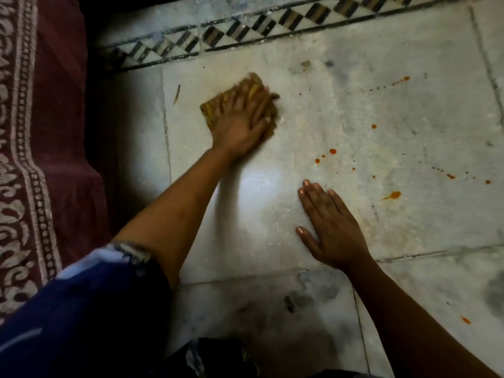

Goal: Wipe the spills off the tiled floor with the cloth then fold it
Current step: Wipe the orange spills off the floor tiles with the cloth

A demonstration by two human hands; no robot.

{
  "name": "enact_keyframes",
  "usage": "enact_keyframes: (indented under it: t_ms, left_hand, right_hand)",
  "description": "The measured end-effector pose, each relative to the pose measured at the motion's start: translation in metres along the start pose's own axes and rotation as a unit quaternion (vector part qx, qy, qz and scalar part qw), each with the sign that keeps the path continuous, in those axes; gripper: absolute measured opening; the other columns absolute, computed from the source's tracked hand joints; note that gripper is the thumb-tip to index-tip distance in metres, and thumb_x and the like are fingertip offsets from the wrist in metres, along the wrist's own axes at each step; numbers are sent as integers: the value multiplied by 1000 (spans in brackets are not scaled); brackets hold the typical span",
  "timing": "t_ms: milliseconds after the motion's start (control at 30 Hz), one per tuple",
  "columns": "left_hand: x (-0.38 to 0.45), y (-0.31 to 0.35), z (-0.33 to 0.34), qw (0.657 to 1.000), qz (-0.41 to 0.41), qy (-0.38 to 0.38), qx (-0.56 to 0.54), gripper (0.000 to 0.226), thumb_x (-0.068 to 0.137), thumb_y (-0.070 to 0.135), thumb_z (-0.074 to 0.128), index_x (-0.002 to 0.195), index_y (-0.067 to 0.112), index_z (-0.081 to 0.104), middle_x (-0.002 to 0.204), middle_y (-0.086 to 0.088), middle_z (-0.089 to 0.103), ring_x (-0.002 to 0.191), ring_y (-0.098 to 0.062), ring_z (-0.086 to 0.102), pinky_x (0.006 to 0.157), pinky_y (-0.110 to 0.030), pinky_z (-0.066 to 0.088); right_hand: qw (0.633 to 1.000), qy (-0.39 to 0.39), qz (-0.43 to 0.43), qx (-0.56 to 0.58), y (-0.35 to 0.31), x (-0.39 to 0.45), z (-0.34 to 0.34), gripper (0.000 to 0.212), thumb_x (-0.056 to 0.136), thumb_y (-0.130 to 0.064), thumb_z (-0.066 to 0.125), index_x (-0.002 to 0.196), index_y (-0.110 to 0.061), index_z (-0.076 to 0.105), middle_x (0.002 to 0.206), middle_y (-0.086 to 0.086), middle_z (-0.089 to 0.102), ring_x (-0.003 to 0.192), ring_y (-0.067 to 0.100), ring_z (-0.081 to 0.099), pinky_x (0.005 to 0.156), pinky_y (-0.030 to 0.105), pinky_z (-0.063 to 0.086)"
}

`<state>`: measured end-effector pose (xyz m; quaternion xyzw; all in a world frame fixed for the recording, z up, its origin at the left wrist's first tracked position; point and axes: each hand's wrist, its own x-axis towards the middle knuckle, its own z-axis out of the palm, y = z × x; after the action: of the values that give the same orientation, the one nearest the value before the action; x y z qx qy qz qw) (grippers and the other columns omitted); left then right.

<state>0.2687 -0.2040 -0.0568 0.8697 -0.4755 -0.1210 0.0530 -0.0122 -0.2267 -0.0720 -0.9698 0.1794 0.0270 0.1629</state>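
Observation:
My left hand [242, 124] presses flat on a folded yellow-brown cloth [211, 111] on the white marble floor tile [381, 118], fingers spread over it and slightly blurred. My right hand [331, 227] rests palm down on the bare tile nearer to me, fingers together, holding nothing. Orange-red spill drops [332, 151] lie to the right of both hands, with a larger smear [394, 195] and more specks [450, 175] further right. Another streak of drops [401, 81] sits at the upper right, and one drop [465, 320] at the lower right.
A maroon patterned rug [35, 132] runs along the left edge. A black-and-white diamond tile border [245, 31] crosses the top. Dark smudges [297, 298] mark the tile near my knees. My blue sleeve [90, 309] fills the lower left.

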Motion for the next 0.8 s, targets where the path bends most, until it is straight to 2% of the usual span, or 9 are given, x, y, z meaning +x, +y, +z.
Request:
enact_keyframes:
  t_ms: [67,200,267,333,433,533,600,667,800]
  left_hand:
    - [-22,12,11,995,99,-29,15,64,88,59,20,146,34,22,158,-7,11,145,-27,9,115,-47,1]
    - [-71,-42,11,974,217,-35,51,59,89,54,31,144,32,30,156,-8,20,142,-25,17,113,-44,7]
    - [-72,-73,1,985,163,-25,45,62,87,55,31,144,31,30,155,-10,21,141,-27,19,112,-47,8]
    - [-53,-89,-10,998,53,4,20,64,86,56,30,145,32,27,156,-9,18,142,-31,18,112,-48,6]
    - [-7,-68,-16,997,-68,33,0,62,89,53,31,147,32,22,158,-8,13,144,-29,11,113,-47,0]
    - [10,-44,-13,999,-24,31,6,61,89,55,27,146,31,27,157,-8,14,144,-28,11,113,-45,0]
    - [-7,-50,-10,998,60,17,18,64,87,56,24,144,29,32,157,-8,17,144,-28,14,114,-42,2]
    - [-27,-71,-9,996,81,22,13,63,86,55,27,143,29,34,156,-8,19,143,-29,17,113,-41,4]
    - [5,-91,-20,991,-112,75,-15,60,88,52,35,144,29,33,157,-8,18,143,-30,16,113,-46,6]
  right_hand:
    - [1000,-4,5,19,7,1,4,66,92,-43,35,146,-6,26,154,10,21,144,19,16,116,39,18]
    - [1000,7,2,19,1,-1,7,66,91,-42,37,146,-6,27,154,10,21,143,20,17,116,38,18]
    - [1000,8,2,13,1,0,4,67,91,-43,36,146,-6,27,154,10,21,143,20,17,116,38,17]
    - [1000,7,-2,12,2,2,0,67,91,-43,36,146,-6,27,154,10,21,143,19,16,116,37,16]
    - [1000,-2,-1,15,1,-1,-2,67,91,-44,36,146,-7,26,154,9,21,143,19,15,117,36,14]
    - [1000,-6,4,19,0,-3,-2,67,91,-44,36,146,-7,28,154,9,22,143,18,16,116,37,16]
    - [1000,-4,3,22,0,-1,-4,66,91,-43,37,146,-7,28,154,9,23,143,19,17,115,38,18]
    - [1000,0,3,26,1,1,-5,66,91,-43,38,146,-7,29,154,9,23,143,20,18,115,38,20]
    - [1000,5,-2,22,2,0,-3,66,91,-44,38,146,-7,28,154,9,23,143,20,18,115,38,19]
